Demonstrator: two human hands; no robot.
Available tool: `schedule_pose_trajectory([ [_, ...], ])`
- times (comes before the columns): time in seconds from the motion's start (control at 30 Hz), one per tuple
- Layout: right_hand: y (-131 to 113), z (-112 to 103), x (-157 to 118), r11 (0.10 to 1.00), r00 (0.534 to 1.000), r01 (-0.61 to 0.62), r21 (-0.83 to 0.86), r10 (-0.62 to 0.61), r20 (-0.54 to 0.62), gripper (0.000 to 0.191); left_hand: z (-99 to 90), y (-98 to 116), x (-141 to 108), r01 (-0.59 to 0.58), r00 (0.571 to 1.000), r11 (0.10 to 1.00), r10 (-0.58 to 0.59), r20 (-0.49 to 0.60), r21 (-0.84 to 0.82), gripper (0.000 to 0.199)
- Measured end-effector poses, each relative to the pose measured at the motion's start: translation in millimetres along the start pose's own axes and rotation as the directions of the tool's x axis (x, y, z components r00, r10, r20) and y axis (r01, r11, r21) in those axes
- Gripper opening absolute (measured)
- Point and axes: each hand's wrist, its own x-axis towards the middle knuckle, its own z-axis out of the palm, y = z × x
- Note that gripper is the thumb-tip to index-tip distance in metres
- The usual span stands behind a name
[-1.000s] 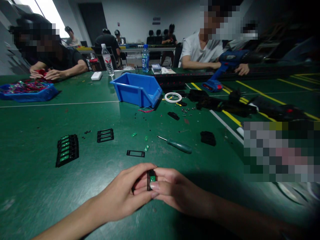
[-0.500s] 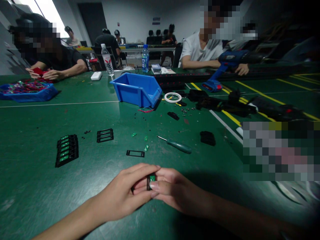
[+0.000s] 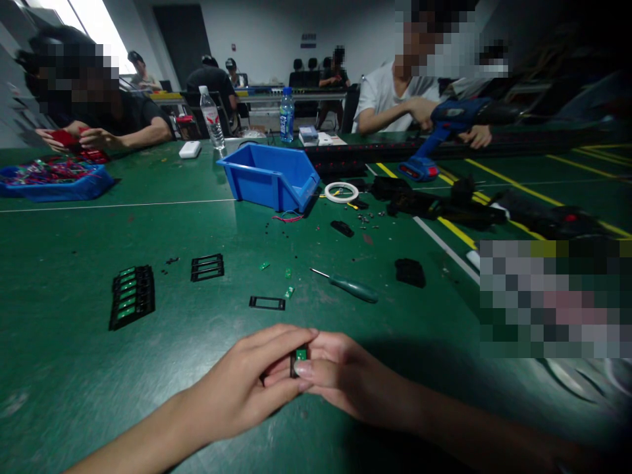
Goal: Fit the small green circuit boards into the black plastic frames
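Between my two hands is a small black frame with a green circuit board (image 3: 301, 355) in it, partly hidden by the fingers. My left hand (image 3: 247, 378) is closed on it from the left, and my right hand (image 3: 348, 376) grips it from the right, thumb on the board. A single black frame (image 3: 267, 303) lies just beyond, beside small green boards (image 3: 289, 291). Several black frames (image 3: 207, 268) sit together further left. At the far left is a row of black frames with green boards (image 3: 131, 296). A green-handled screwdriver (image 3: 353, 288) lies right of the boards.
A blue bin (image 3: 269, 176), a white tape ring (image 3: 342, 192), screws and a black block (image 3: 409, 272) lie beyond my hands. A blue cordless drill (image 3: 444, 135) stands at the back right. Two people sit across the table (image 3: 197, 368), one near a blue tray (image 3: 69, 187).
My hands and the piece between them have barely moved. Across the table, the person at the right has raised a hand beside the drill, and the person at the left has shifted a red item.
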Motion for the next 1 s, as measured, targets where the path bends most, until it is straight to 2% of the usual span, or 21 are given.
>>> schedule_pose_trajectory([
  [0.37, 5.0, -4.6, -1.4, 0.993, 0.999, -0.004, -0.12, -0.002, -0.049, 0.019, 1.2, -1.8, -2.5, -0.04, 0.999, 0.998, 0.04, -0.008, 0.045, 0.06],
  [0.67, 6.4, -3.4, -2.6, 0.987, 0.995, -0.022, -0.162, 0.006, -0.098, 0.025, 1.2, -0.9, -3.5, -0.073, 0.997, 0.992, 0.074, -0.008, 0.098, 0.06],
  [1.0, 6.5, -5.1, -3.5, 0.982, 0.997, -0.004, -0.19, -0.012, -0.083, 0.026, 1.7, -2.4, -4.4, -0.075, 0.997, 0.986, 0.078, -0.013, 0.145, 0.059],
])
